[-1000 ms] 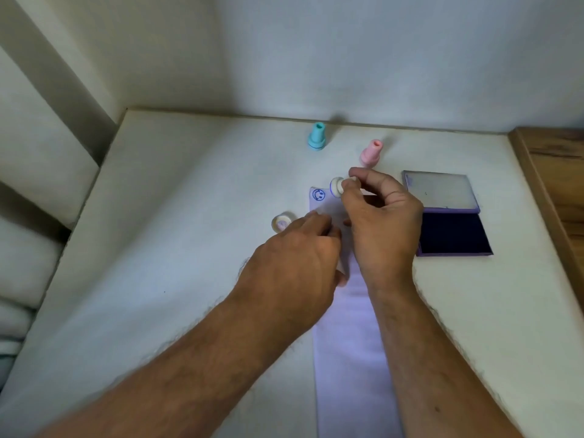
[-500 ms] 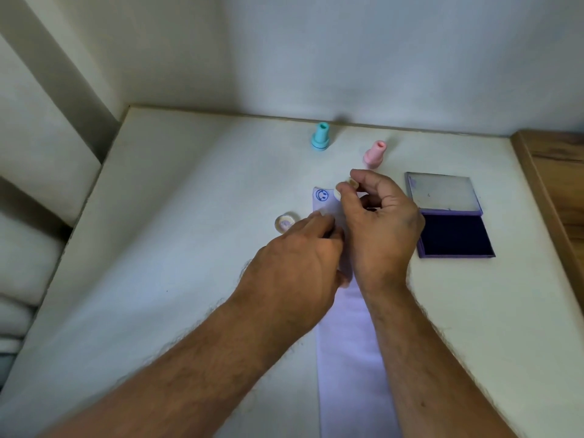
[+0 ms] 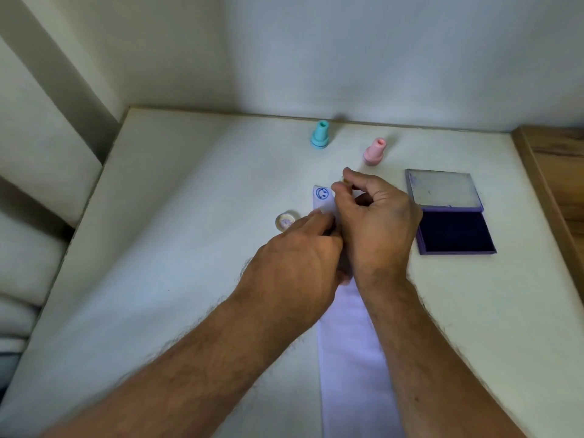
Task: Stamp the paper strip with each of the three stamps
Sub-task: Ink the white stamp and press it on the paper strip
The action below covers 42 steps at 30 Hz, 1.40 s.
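Note:
A long white paper strip point(image 3: 350, 352) runs from the near edge toward the table's middle, with a blue smiley print point(image 3: 322, 194) at its far end. My right hand point(image 3: 376, 226) pinches a small pale stamp point(image 3: 345, 181) between thumb and fingers, over the strip just right of the print. My left hand point(image 3: 300, 260) lies on the strip with its fingertips pressing the paper near the print. A teal stamp point(image 3: 319, 139) and a pink stamp point(image 3: 374, 152) stand upright at the back. A round pale cap point(image 3: 286, 221) lies left of the strip.
An open purple ink pad point(image 3: 455, 230) with its lid point(image 3: 442, 189) folded back sits to the right of my right hand. A wooden ledge point(image 3: 556, 191) borders the white table point(image 3: 158, 248) on the right. A wall runs along the back.
My right hand has turned the pale stamp from lying sideways to pointing down and lowered it toward the strip beside the smiley print. My left hand stays on the paper.

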### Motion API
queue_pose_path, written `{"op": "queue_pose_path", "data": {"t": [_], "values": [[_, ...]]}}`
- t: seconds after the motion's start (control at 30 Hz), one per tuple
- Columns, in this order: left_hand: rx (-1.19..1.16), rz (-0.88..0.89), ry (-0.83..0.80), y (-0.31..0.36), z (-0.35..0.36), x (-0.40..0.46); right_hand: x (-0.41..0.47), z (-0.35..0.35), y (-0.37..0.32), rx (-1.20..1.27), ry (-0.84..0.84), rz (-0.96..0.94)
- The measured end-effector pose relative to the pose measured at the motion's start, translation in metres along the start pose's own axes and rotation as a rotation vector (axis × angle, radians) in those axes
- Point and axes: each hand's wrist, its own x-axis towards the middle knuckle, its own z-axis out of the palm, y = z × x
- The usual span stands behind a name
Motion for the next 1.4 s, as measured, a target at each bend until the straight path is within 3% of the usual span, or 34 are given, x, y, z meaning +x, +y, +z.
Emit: {"op": "queue_pose_path", "data": {"t": [0.4,0.77,0.83,0.93,1.03,1.13,1.2,1.3,1.4], "values": [[0.038,-0.021,-0.036,0.0,-0.001,0.0,0.023,-0.018,-0.006,-0.238,-0.264,-0.068],[0.051,-0.047,-0.069,0.002,-0.005,0.0,0.052,-0.026,-0.022,-0.39,-0.589,-0.008],[0.057,-0.047,-0.078,0.002,-0.005,0.001,0.055,-0.027,-0.024,-0.425,-0.556,-0.055],[0.065,-0.047,-0.091,0.002,-0.006,0.001,0.053,-0.03,-0.023,-0.553,-0.518,-0.278],[0.08,-0.041,-0.092,0.002,-0.007,0.0,0.054,-0.032,-0.027,-0.594,-0.53,-0.32],[0.083,-0.041,-0.102,0.003,-0.007,0.001,0.059,-0.03,-0.03,-0.461,-0.595,-0.1],[0.088,-0.043,-0.115,0.003,-0.008,0.002,0.056,-0.031,-0.026,-0.403,-0.595,-0.066],[0.086,-0.059,-0.15,0.005,-0.011,0.003,0.043,-0.039,-0.014,-0.263,-0.43,-0.046],[0.088,-0.063,-0.17,0.007,-0.015,0.004,0.031,-0.054,-0.015,0.107,-0.22,0.183]]}}
